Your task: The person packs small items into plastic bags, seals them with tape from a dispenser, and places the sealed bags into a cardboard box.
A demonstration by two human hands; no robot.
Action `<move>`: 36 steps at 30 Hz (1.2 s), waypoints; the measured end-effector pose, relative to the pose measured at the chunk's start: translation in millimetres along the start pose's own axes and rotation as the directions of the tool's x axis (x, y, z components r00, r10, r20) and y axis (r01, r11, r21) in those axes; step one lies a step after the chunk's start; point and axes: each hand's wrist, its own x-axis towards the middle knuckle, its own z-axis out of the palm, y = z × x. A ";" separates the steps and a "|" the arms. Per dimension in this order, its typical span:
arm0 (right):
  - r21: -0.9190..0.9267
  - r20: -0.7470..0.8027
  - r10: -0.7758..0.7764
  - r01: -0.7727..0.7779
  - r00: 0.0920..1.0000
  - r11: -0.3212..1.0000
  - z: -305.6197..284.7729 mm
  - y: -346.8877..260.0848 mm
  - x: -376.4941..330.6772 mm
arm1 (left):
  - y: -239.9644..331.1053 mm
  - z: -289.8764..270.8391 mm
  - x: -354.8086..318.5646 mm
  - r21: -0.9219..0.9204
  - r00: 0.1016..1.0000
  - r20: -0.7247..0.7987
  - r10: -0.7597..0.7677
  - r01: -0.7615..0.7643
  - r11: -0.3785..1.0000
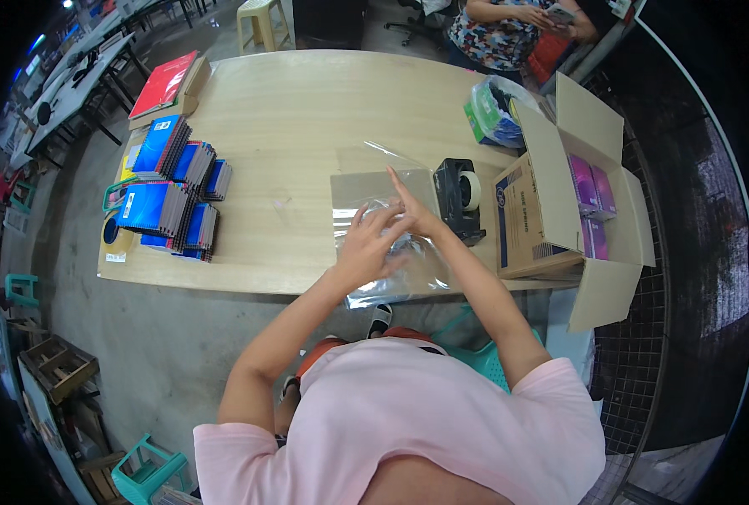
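A clear plastic sheet or bag (352, 195) lies near the front edge of the table, creased and glossy, with its lower part reaching past the edge. Over it is my left hand (373, 246), fingers spread apart and slightly blurred. My right hand (418, 217) crosses close beside it, the index finger stretched out toward the far side of the plastic. Neither hand visibly grips anything; whether the fingertips press on the plastic is hard to see. Just right of my right hand stands a black tape dispenser (457, 206) with a roll of tape (470, 191).
Stacks of blue spiral notebooks (151, 206) fill the table's left end, with a red folder (164, 84) behind. At right, an open carton (522, 210) holds purple boxes (591, 187); a plastic-lined bin (496, 114) stands beyond it. A person (501, 34) holds a phone across the table.
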 end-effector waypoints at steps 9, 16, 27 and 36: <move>-0.042 -0.047 0.034 -0.036 0.998 0.998 6.1 -7.7 -5.4 | -13.1 -46.3 -5.5 -0.570 0.940 -0.229 -0.252 0.080 0.818; -0.034 -0.030 -0.014 0.013 0.999 0.999 -0.2 2.6 -5.6 | -10.3 -19.7 -6.4 -0.615 0.959 -0.126 -0.253 0.124 0.778; -0.086 -0.026 -0.038 0.036 0.999 0.996 -4.0 12.6 -4.9 | 12.4 -31.4 9.8 -0.733 0.755 -0.450 -0.478 -0.006 0.680; 0.010 0.034 0.043 -0.043 0.999 0.999 4.2 -0.5 -6.0 | -32.4 15.2 -26.9 0.021 0.975 -0.185 -0.123 0.129 0.991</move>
